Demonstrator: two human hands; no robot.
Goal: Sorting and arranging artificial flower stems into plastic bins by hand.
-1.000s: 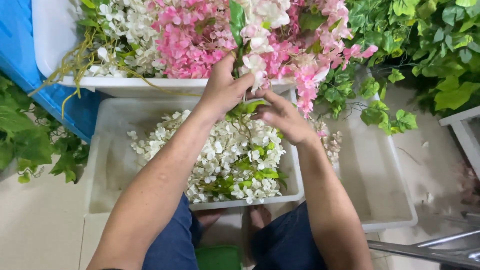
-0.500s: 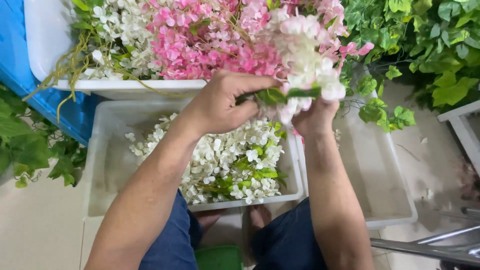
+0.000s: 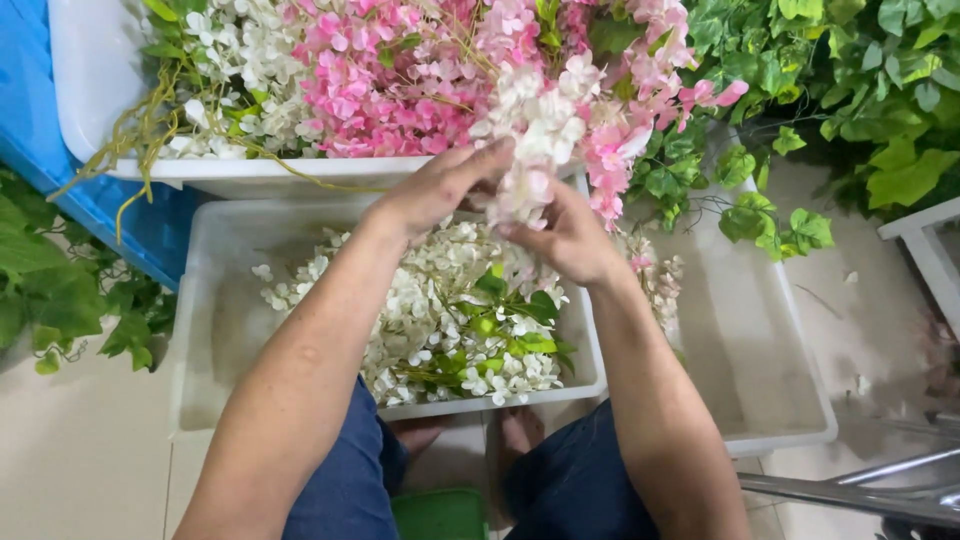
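Note:
Both hands meet above a white bin that holds loose white artificial blossoms with green leaves. My left hand and my right hand pinch a hanging strand of pale pink-white artificial flowers. The strand runs up toward a heap of pink flowers in a white tub behind the bin. My knees in blue trousers show at the bottom edge.
A second white bin sits to the right, with a few pale blossoms at its left edge. Green artificial ivy fills the upper right and the left edge. A blue crate stands at left. Metal bars cross the lower right.
The strand went from upright to lying sideways, then to hanging down between my hands. My right hand has come up from the bin to take hold of its lower part.

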